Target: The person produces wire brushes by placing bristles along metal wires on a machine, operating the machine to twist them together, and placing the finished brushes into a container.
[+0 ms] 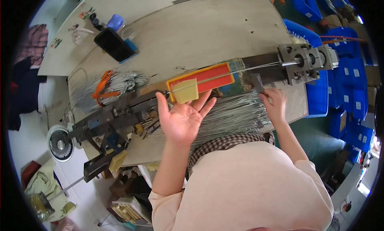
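My left hand (pixel 182 121) is palm up with its fingers spread, just in front of a shallow red tray with a yellow rim (pixel 216 76). Some of its fingertips go behind a pale yellow pad (pixel 185 92), which lies against thin metal rods (pixel 244 68) running over the tray. My right hand (pixel 276 107) is closed, thumb and forefinger at the lower end of a flat grey metal strip (pixel 257 83). Between my hands a wide bundle of thin metal wires (pixel 232 116) lies along the bench's near side.
A metal machine head (pixel 306 62) holds the rods' right end; a dark rail (pixel 132 105) extends left. Tied wires (pixel 120 85) with an orange strap (pixel 105 87) and a phone (pixel 116 45) lie behind. Blue bins (pixel 354 83) stand right, a fan (pixel 61 143) left.
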A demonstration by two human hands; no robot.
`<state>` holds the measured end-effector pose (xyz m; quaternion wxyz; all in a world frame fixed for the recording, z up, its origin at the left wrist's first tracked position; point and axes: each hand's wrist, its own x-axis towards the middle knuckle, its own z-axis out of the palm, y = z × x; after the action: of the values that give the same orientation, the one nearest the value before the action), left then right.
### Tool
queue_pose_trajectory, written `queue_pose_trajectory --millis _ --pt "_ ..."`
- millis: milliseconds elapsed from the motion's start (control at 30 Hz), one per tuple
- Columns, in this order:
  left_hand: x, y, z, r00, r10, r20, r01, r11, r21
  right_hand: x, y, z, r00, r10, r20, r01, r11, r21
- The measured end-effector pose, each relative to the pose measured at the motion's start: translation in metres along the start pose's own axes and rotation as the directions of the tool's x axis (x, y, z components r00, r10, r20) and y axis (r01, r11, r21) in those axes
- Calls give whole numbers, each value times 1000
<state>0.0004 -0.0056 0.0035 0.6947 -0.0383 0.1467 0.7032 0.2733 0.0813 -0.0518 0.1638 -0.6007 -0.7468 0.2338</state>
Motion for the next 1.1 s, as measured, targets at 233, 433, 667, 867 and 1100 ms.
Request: queue_pose_trajectory --millis 233,433,667,867,1100 --pt "-4 -4 -3 997 53 -52 -50 997 66 23 -111 -54 654 -756 21 755 654 55" --pt "-4 5 -4 999 -36 38 36 999 5 37 -163 -18 401 -911 96 916 401 -19" --pt "-3 5 -3 998 -53 34 53 999 12 59 -177 -28 445 -890 95 889 426 -169" --pt "0 6 1 999 -32 8 32 999 32 78 -171 -29 455 -869 193 887 423 -186" --pt "-1 5 4 999 -34 -24 35 998 55 84 -162 -45 475 -838 267 879 436 -194"
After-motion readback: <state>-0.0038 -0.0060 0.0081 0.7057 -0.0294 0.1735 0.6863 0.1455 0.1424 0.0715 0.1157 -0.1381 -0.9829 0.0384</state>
